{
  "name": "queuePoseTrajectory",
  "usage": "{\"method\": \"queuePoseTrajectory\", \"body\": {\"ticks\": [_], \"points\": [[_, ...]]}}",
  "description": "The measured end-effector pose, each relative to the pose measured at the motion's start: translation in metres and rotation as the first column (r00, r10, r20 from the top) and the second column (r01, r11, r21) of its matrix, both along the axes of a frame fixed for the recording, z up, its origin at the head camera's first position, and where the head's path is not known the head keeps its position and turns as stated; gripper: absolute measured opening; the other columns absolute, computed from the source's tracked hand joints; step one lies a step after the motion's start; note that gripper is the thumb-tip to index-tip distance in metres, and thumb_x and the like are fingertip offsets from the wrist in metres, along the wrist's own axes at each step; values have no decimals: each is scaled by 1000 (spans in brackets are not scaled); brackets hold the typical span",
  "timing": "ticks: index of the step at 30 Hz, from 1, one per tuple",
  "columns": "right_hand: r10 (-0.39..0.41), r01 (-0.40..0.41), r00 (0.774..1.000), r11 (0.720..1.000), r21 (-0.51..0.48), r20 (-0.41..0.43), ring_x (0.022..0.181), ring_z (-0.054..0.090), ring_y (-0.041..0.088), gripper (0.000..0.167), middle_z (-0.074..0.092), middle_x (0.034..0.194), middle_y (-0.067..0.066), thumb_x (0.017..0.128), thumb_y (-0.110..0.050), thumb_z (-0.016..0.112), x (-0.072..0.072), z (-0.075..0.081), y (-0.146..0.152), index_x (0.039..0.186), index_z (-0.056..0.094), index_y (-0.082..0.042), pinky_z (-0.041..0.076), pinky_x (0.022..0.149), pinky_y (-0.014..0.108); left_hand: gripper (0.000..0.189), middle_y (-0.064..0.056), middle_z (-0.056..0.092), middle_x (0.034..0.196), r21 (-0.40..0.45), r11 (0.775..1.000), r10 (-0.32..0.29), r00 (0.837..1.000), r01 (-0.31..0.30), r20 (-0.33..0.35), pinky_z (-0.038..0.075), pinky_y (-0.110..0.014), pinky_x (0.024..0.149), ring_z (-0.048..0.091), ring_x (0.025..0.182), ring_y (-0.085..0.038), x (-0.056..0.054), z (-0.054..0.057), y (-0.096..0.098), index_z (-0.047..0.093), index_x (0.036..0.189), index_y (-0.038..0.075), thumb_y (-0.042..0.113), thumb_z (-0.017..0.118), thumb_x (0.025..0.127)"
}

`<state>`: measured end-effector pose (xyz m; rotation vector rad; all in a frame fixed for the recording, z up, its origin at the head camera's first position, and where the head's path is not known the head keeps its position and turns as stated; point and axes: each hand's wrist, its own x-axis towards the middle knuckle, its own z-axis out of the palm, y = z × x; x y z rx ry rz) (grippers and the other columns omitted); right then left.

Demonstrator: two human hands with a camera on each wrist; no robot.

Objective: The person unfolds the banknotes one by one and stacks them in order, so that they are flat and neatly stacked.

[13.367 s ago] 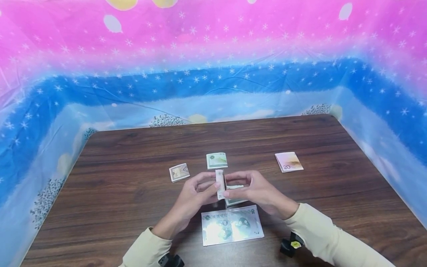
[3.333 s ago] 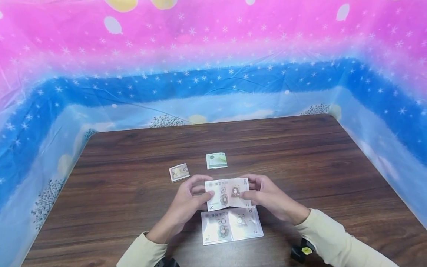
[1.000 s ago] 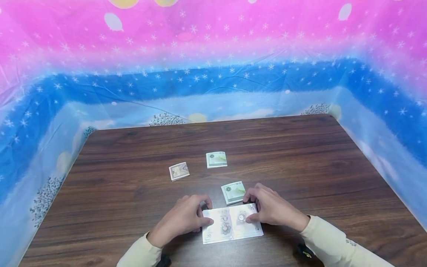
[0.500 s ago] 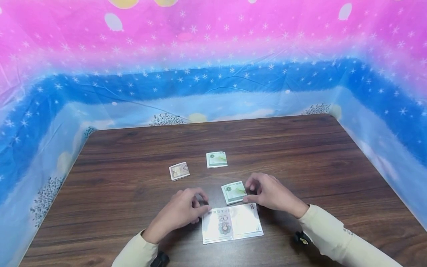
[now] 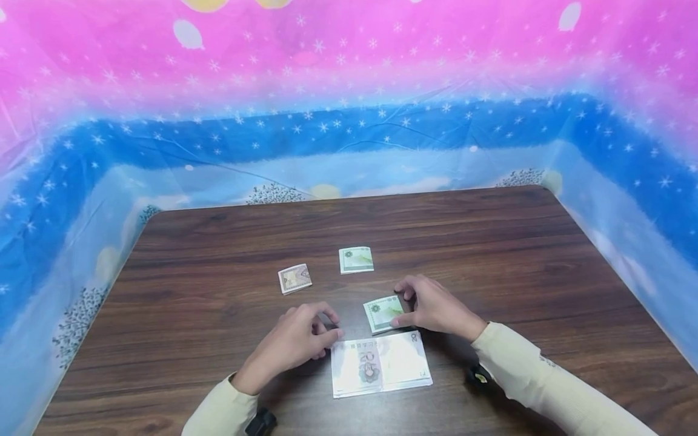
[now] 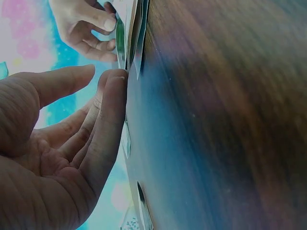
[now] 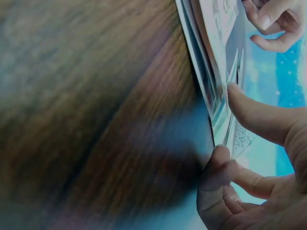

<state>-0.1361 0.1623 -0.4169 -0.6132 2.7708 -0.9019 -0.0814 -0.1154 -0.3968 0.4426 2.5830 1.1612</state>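
A flat stack of banknotes (image 5: pixel 355 370), with a 20 note on top, lies on the near part of the table. Just beyond it sits a folded green banknote (image 5: pixel 382 314). My right hand (image 5: pixel 436 307) is at the right end of this folded note, thumb over its near corner and curled fingers around its far corner; the right wrist view shows the note's edge between thumb and forefinger. Near the stack's upper left corner, my left hand (image 5: pixel 297 333) rests loosely bent, holding nothing. Its fingertips (image 6: pixel 117 76) are down at the tabletop in the left wrist view.
Farther back lie another folded green banknote (image 5: pixel 357 260) and, to its left, a folded brownish banknote (image 5: pixel 295 278). The dark wooden table (image 5: pixel 518 254) is bordered by a pink and blue patterned cloth (image 5: pixel 349 121).
A 20 note held earlier by both hands now lies flat on the stack. Both hands have let go; the right hand has moved up and left onto the folded green banknote.
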Motion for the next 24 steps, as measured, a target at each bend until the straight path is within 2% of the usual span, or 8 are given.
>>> {"method": "queuePoseTrajectory", "body": {"ticks": [10, 17, 24], "points": [[-14, 14, 1000, 1000, 17, 9, 88, 57, 19, 49, 61, 93, 5, 67, -20, 96, -5, -3, -5, 102, 65, -4, 50, 78, 37, 20, 4, 66, 64, 0, 1000, -4, 1000, 4, -8, 49, -27, 47, 62, 52, -10, 0, 0, 0, 68, 108, 3, 15, 73, 93], [-29, 29, 999, 1000, -7, 27, 82, 55, 17, 52, 59, 91, 4, 66, -16, 96, -6, -3, -7, 101, 59, -6, 49, 75, 35, 19, 5, 66, 63, -4, 1000, -2, 1000, 2, -10, 49, -27, 48, 62, 51, -10, 0, -1, 0, 68, 107, 4, 15, 74, 93], [-67, 75, 993, 993, -88, 94, 74, 55, 14, 39, 60, 81, 2, 75, -4, 88, -7, -2, -9, 96, 55, -6, 47, 70, 32, 18, 4, 69, 67, 7, 1000, 9, 1000, -9, -21, 50, -27, 48, 63, 53, -10, 0, -1, -1, 68, 106, 4, 15, 73, 93]]}}
